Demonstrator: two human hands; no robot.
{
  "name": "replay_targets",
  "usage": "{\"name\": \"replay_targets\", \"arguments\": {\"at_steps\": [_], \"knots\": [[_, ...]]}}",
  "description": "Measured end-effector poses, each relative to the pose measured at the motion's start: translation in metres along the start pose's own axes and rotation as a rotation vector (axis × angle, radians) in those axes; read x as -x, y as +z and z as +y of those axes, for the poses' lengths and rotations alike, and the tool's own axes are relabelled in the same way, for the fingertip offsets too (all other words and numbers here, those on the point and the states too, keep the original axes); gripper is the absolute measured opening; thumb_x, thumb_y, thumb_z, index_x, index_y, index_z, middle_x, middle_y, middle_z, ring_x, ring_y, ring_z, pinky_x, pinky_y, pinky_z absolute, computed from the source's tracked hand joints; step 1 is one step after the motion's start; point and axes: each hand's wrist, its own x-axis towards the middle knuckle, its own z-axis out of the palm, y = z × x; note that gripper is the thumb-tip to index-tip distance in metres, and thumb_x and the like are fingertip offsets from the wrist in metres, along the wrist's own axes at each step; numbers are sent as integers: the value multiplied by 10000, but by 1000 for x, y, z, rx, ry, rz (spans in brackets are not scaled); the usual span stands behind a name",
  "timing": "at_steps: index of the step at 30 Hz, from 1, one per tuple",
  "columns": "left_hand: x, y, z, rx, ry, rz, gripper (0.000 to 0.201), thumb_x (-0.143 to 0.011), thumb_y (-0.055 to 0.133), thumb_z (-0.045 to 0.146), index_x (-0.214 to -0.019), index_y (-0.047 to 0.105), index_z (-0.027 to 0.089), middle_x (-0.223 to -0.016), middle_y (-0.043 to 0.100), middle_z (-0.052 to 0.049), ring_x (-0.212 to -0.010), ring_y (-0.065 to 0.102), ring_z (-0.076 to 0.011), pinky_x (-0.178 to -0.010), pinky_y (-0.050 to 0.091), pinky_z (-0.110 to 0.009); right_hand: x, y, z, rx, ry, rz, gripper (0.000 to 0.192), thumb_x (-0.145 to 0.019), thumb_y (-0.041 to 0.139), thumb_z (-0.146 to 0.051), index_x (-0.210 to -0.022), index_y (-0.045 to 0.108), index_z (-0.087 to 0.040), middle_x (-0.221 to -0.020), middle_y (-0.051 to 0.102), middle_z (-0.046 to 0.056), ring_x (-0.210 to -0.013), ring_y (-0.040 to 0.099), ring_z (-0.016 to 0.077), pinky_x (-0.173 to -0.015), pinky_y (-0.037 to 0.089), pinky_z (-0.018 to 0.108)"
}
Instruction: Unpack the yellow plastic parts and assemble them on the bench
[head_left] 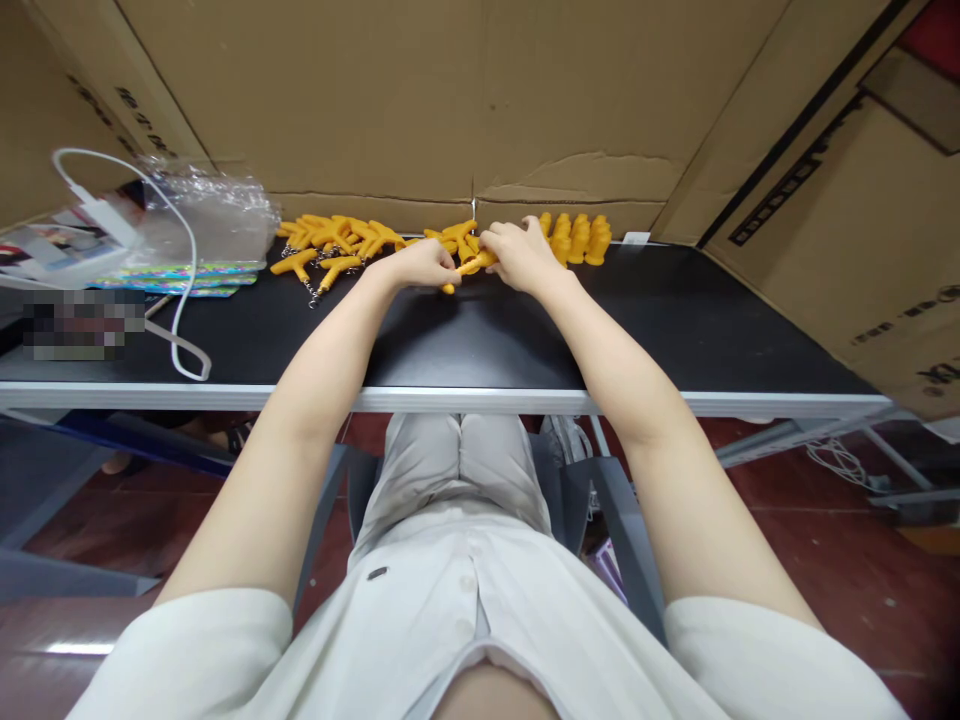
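Note:
My left hand (424, 264) is closed, its fingertips pinching one end of a yellow T-shaped handle (469, 267) over the black table. From the other side my right hand (521, 253) is closed around the same yellow part; my fingers hide most of it. To the left lies a heap of yellow T-shaped handles (330, 233) with small metal chains. Two of these, a handle (295, 262) and another handle (337, 268), lie in front of the heap. Beside my right hand stand yellow knobbed pieces (579, 240) in close rows.
Clear plastic bags (217, 215) lie over colourful packets (225, 280) at the left. A white cable (193, 250) loops near the table's front edge. Cardboard walls (480, 100) close off the back and right. A small white tag (636, 238) lies at the back.

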Motion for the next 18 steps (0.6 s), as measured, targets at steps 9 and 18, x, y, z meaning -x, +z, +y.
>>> {"name": "replay_targets", "arguments": {"at_steps": [9, 18], "knots": [[13, -7, 7, 292, -18, -185, 156, -731, 755, 244, -600, 715, 169, -491, 496, 3, -450, 420, -115, -533, 368, -272, 2, -2, 40, -35, 147, 150, 338, -1093, 540, -348, -1342, 703, -189, -1474, 679, 222, -1381, 577, 440, -1160, 399, 656], [-8, -11, -24, 256, -111, 314, 136, -930, 701, 171, -1054, 747, 139, -739, 622, 11, -625, 493, -117, -656, 412, -245, 27, -50, 58, -95, 698, 144, 335, -1082, 651, -272, -1373, 744, -136, -1562, 661, 258, -1495, 596, 398, -1234, 443, 547]]}}
